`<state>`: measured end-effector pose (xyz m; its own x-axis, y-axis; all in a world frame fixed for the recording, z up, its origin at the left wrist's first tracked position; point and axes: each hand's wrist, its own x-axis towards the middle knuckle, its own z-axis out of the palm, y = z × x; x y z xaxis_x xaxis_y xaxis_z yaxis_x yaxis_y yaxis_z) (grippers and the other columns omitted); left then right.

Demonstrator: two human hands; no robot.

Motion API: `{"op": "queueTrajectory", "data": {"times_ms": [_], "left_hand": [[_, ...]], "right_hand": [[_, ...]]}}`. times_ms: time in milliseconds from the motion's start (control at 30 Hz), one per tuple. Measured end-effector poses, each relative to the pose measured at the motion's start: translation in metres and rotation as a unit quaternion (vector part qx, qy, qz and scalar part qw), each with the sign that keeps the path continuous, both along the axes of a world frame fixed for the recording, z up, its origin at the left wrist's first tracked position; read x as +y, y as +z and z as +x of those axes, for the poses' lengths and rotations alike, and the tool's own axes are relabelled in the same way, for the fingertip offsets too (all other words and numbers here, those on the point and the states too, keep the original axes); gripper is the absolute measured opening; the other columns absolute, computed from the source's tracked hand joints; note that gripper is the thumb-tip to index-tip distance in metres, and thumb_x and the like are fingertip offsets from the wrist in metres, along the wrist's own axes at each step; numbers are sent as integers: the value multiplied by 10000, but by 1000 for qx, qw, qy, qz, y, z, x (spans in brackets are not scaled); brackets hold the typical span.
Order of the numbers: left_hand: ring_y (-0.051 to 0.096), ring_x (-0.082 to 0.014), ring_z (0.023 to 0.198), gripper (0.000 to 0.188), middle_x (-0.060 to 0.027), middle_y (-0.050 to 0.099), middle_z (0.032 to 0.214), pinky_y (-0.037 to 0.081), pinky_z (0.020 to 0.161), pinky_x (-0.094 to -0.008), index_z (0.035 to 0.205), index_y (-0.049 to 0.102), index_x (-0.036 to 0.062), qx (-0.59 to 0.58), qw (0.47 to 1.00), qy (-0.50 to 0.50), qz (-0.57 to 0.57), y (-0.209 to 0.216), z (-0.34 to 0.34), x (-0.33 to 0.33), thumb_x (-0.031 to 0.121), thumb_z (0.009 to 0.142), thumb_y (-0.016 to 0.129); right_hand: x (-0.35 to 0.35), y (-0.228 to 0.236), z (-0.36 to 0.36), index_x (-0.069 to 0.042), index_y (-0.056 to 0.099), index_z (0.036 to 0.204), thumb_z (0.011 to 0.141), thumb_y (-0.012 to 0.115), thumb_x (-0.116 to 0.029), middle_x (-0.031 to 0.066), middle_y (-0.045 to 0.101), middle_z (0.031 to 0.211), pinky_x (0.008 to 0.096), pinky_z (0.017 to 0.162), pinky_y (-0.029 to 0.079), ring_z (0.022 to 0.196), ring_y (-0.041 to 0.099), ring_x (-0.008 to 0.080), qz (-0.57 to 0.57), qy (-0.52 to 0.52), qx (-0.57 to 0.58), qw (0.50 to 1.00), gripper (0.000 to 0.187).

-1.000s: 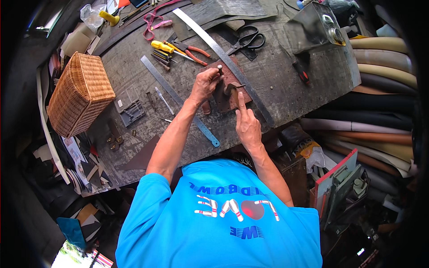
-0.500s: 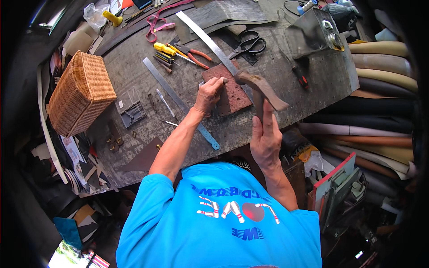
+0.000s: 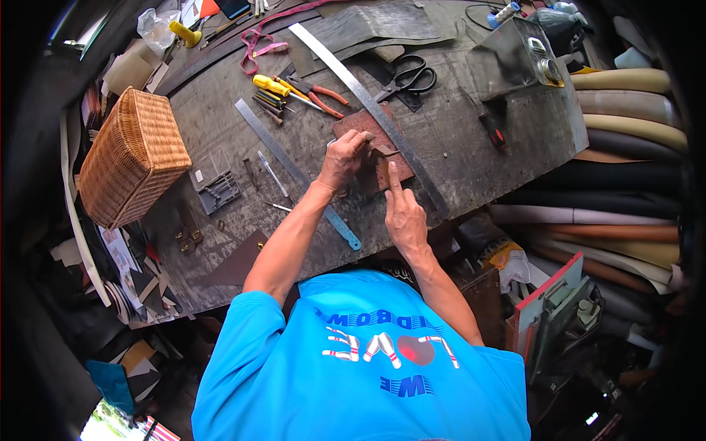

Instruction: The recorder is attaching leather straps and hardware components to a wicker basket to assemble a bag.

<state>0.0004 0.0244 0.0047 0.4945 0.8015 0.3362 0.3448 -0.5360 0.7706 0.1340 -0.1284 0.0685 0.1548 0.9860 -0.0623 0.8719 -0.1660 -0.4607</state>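
On a reddish-brown block (image 3: 357, 123), my left hand (image 3: 345, 159) is closed around a small tool, likely a punch, whose blunt dark top shows above the fingers. Its lower end is hidden. A strip of dark brown leather (image 3: 366, 178) lies beneath that hand. Just to the right, my right hand (image 3: 406, 219) grips a hammer (image 3: 384, 173) by its wooden handle, index finger stretched along it. The hammer head is low beside the left fingers, partly lost against the block. A long steel ruler (image 3: 390, 128) lies across the block's right side.
A wicker basket (image 3: 140, 158) stands at the left. Beyond the block lie pliers (image 3: 321, 95), a yellow screwdriver (image 3: 271, 85) and black scissors (image 3: 408, 77). A second ruler (image 3: 276, 140) rests left of my hands. A metal can (image 3: 515, 59) stands far right, above rolled material (image 3: 625, 110).
My right hand has swung the hammer down and left, from raised over the long ruler to beside my left hand. The left hand stays nearly in place.
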Motion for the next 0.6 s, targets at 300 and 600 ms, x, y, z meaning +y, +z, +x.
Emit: {"op": "queueTrajectory", "data": {"times_ms": [300,600], "left_hand": [[686,-108,825,151,-45,711,906,574,743,-285,1092,641,20,-243,925,104,-273,24,-29,35,149,1019,615],[639,-75,795,77,-15,660,820,529,716,-274,1027,653,2,-54,977,38,-202,-4,-27,20,52,970,662]], "right_hand": [[1,-10,-1,-227,170,1625,996,568,-116,137,505,781,476,523,546,580,626,340,-31,-2,-22,999,752],[0,-8,-4,-212,172,1624,995,578,-123,145,500,779,479,538,537,590,623,353,-14,-15,11,1000,755]]}}
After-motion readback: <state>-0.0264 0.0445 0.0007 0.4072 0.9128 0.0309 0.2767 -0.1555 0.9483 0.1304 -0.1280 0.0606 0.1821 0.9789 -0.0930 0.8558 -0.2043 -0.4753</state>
